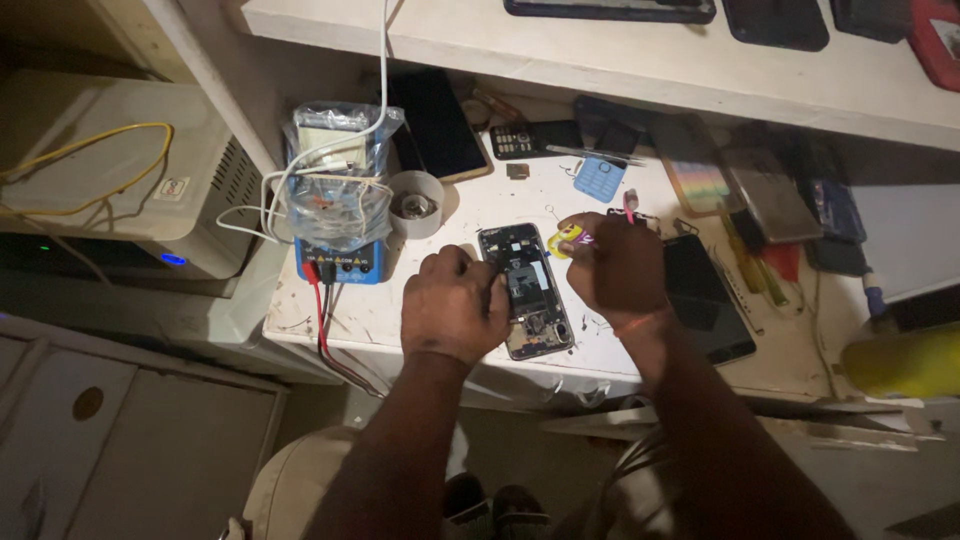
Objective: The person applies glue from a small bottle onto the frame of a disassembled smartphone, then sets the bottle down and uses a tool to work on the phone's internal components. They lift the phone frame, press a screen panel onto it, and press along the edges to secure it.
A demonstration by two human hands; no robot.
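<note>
Left hand [455, 305] steadies opened phone [524, 290]; tape roll [416, 204], black slab [705, 297] flank.

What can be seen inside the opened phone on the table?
Inside the opened phone dark boards and metal parts show. The left hand covers its left edge, and the right hand holds a small yellow tool near its top.

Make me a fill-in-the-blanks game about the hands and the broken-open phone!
1. The opened phone lies between the left hand and the ____ hand.
2. The right hand holds a small tool whose handle is ____.
3. The blue meter with red and black leads sits to the ____ of the phone.
4. A dark tablet lies beside the ____ hand.

Missing words: right; yellow; left; right
</note>
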